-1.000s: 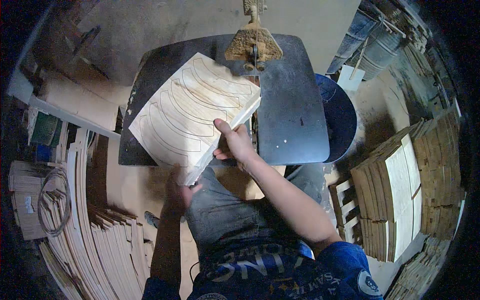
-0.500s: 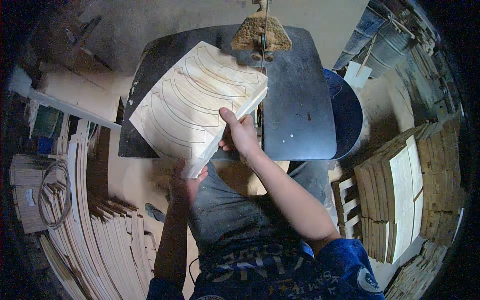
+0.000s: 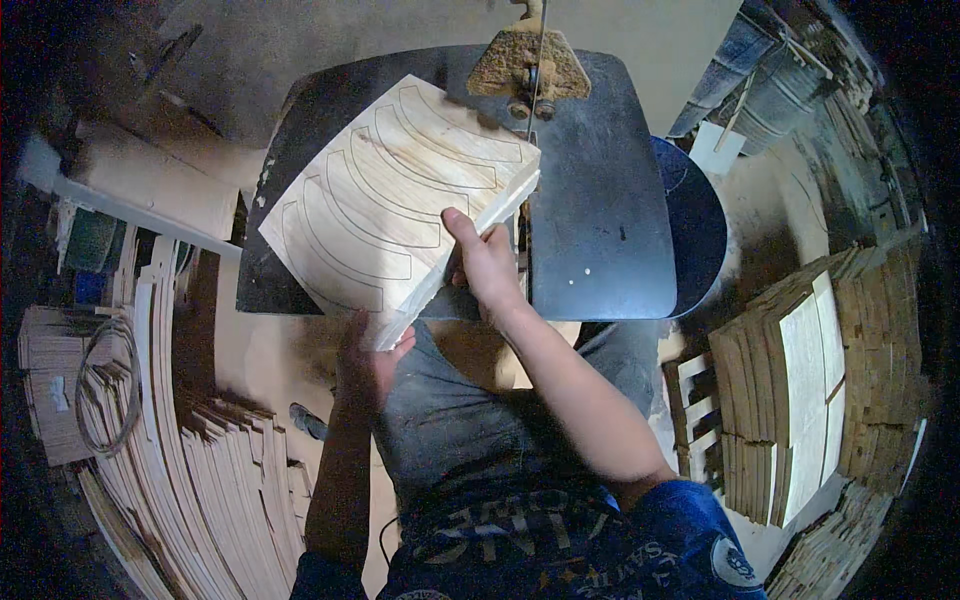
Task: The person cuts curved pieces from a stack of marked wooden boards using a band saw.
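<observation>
A thick pale wooden board (image 3: 340, 220), marked with several curved outlines, lies tilted on the left part of the dark saw table (image 3: 600, 220). My right hand (image 3: 485, 262) grips its right edge, thumb on the top face and fingers curled at the side. At its near corner my left hand (image 3: 375, 355) holds it from below, past the table's front edge; part of that hand is hidden under the wood. The band saw blade (image 3: 534, 110) runs down close to the board's far right corner. Whether blade and wood touch I cannot tell.
A sawdust-covered blade guide (image 3: 530, 65) hangs over the table. A blue round wheel cover (image 3: 695, 230) shows at its right. Stacked boards (image 3: 780, 390) stand on the right, long strips (image 3: 230, 470) on the left, with a coiled hoop (image 3: 108, 385) on them. Grey drums (image 3: 780, 100) stand far right.
The board and both hands have shifted very slightly away from me. My grip looks the same. The whole view has also moved a little.
</observation>
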The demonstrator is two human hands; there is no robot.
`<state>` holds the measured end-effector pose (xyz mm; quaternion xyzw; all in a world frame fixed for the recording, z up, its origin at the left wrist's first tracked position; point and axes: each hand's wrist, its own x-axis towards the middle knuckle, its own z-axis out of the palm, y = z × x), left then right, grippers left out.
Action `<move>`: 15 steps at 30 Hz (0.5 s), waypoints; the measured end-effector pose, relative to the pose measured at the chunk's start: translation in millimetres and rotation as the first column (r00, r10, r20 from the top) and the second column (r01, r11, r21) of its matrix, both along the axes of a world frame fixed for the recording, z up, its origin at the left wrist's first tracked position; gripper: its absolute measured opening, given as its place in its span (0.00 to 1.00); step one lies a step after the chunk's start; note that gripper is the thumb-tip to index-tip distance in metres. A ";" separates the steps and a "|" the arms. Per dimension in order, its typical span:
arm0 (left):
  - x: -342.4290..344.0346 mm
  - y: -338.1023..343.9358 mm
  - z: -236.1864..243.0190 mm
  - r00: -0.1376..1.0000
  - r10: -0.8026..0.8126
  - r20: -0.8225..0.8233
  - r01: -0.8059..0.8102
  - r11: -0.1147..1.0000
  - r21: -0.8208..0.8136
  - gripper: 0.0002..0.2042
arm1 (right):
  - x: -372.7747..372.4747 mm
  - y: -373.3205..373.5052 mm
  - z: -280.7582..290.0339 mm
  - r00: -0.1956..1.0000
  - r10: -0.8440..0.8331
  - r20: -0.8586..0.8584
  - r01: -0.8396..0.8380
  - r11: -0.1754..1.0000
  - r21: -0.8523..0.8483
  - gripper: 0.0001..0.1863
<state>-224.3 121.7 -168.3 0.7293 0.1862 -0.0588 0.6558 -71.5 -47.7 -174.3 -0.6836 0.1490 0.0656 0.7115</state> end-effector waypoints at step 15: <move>-12.7 -1.9 -10.9 0.963 0.178 -0.204 -0.271 0.634 -0.724 0.27 | -3.7 -9.0 20.7 0.997 0.077 -0.017 -0.078 0.995 -0.068 0.33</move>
